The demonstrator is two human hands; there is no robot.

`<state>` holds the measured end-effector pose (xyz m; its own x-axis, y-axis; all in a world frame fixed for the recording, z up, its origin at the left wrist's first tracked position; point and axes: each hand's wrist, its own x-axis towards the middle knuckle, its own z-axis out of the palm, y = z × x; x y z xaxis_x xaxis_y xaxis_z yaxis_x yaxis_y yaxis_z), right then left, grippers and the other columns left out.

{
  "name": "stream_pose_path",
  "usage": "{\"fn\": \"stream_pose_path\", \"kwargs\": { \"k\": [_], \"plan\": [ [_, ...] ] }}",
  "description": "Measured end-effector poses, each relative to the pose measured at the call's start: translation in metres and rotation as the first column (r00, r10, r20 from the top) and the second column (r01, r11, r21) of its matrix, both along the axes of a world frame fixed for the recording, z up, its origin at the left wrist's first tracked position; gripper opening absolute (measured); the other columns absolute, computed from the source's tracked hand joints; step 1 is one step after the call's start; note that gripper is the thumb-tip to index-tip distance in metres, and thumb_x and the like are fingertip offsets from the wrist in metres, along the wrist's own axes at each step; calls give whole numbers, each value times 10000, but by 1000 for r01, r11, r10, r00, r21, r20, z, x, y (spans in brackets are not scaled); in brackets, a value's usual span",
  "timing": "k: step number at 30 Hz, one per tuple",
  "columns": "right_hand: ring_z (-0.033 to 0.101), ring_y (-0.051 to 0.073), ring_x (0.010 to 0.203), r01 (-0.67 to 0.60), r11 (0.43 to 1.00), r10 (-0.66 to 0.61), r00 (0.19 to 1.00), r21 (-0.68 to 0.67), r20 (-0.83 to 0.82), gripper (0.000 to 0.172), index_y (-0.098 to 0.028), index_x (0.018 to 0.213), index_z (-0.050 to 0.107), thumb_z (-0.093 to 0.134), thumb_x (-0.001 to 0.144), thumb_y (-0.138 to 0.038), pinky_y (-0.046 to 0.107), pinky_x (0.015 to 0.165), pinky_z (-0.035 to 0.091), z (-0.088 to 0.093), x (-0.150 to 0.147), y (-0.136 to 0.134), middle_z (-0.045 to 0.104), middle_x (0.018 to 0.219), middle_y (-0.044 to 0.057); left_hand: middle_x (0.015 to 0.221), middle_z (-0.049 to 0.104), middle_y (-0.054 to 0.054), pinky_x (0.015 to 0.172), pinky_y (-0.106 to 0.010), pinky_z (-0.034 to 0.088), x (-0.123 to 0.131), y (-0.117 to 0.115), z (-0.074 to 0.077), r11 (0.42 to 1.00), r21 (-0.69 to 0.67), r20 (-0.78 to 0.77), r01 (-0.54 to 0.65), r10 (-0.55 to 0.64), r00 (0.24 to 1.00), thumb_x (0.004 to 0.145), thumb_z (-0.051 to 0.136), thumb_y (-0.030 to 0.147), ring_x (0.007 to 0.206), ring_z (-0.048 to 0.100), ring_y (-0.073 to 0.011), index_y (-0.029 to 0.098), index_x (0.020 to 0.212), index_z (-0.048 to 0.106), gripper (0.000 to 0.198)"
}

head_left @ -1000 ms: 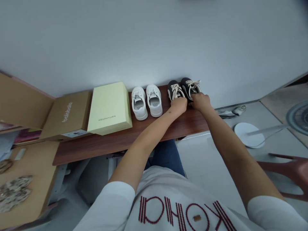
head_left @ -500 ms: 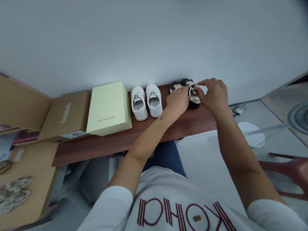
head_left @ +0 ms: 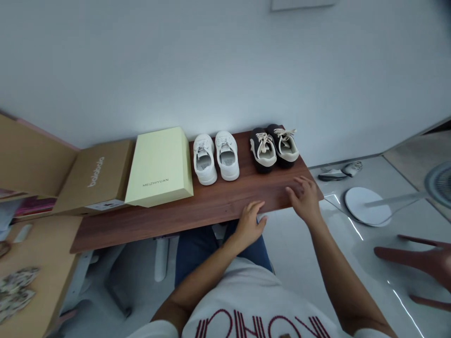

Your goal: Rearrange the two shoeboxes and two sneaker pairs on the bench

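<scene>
My left hand [head_left: 249, 221] is empty at the front edge of the brown wooden bench [head_left: 211, 205], its thumb and fingers apart. Over the bench's right end is my right hand [head_left: 304, 198], also empty with spread fingers. Behind it, apart from both hands, stand a dark shoe with cream laces [head_left: 264, 158] and its mate [head_left: 286, 152], side by side. To their left a pair of white sneakers, the left one [head_left: 206, 170] and the right one [head_left: 228, 165], stands with heels toward me.
A pale yellow shoebox [head_left: 157, 164] and a brown cardboard box [head_left: 93, 176] occupy the bench's left part, against the wall. On the floor at right are other shoes [head_left: 333, 175], a fan's round base [head_left: 364, 204] and a reddish stool [head_left: 419, 263].
Both hands have let go of the dark shoes and drawn back toward me. The dark shoes now stand fully visible, side by side. The camera view has shifted slightly.
</scene>
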<state>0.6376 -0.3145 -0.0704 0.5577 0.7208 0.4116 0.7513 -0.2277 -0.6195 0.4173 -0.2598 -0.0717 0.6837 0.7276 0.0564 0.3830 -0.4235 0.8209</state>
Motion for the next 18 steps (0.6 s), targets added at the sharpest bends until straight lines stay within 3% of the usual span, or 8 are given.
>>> {"fn": "stream_pose_path", "kwargs": {
  "k": [3, 5, 8, 11, 14, 16, 18],
  "plan": [
    [328, 367, 1478, 118, 993, -117, 992, -11, 36, 722, -148, 1482, 389, 572, 893, -524, 591, 1122, 383, -2, 10, 37, 381, 1540, 249, 1572, 394, -229, 1189, -511, 345, 42, 18, 10, 990, 112, -17, -80, 83, 996, 885, 670, 303, 1495, 343, -312, 158, 1531, 364, 729],
    [267, 366, 1505, 131, 990, -128, 990, -48, 60, 722, -109, 1475, 372, 567, 897, -495, 575, 1149, 345, 4, 22, 68, 362, 1548, 274, 1625, 295, -234, 1216, -542, 264, 82, 47, 24, 962, 223, -40, -159, 172, 984, 885, 678, 329, 1546, 221, -335, 159, 1526, 370, 730],
    [458, 338, 1363, 108, 990, -112, 993, -94, -35, 641, -126, 1375, 441, 609, 864, -474, 512, 1098, 413, 11, 41, 103, 541, 1392, 246, 1479, 499, -223, 1182, -523, 314, 130, 94, 43, 966, 195, -110, -170, 194, 975, 896, 674, 306, 1457, 389, -334, 144, 1300, 593, 442],
    [602, 290, 1127, 251, 967, -254, 924, -45, -287, 619, -150, 1314, 441, 610, 850, -522, 471, 1001, 494, 13, 53, 116, 635, 1224, 190, 1226, 665, -157, 1113, -472, 414, 140, 122, 48, 964, -86, 4, -253, 254, 967, 902, 670, 310, 1267, 574, -285, 150, 1086, 669, 244],
    [633, 242, 1043, 331, 944, -256, 722, -4, -643, 548, -186, 1383, 356, 377, 966, -540, 441, 855, 568, 13, 58, 117, 603, 1262, 159, 1091, 693, -79, 956, -389, 547, 127, 129, 40, 831, -480, 224, -279, 424, 877, 1014, 469, 415, 1102, 671, -202, 199, 1216, 607, 326],
    [649, 228, 1014, 286, 958, -188, 589, -15, -786, 536, -198, 1438, 309, 206, 1011, -506, 407, 755, 591, 12, 59, 116, 570, 1310, 167, 1049, 690, -76, 810, -306, 594, 120, 126, 29, 685, -716, 315, -135, 490, 812, 1054, 307, 445, 977, 723, -169, 203, 1289, 548, 414],
    [671, 226, 970, 283, 957, -219, 540, -70, -812, 570, -203, 1502, 221, 188, 1017, -500, 387, 689, 598, 10, 59, 112, 534, 1352, 193, 1093, 680, -105, 665, -235, 584, 116, 116, 18, 502, -865, 320, 2, 547, 774, 1051, 293, 439, 857, 748, -157, 183, 1318, 502, 425]
  ]
}}
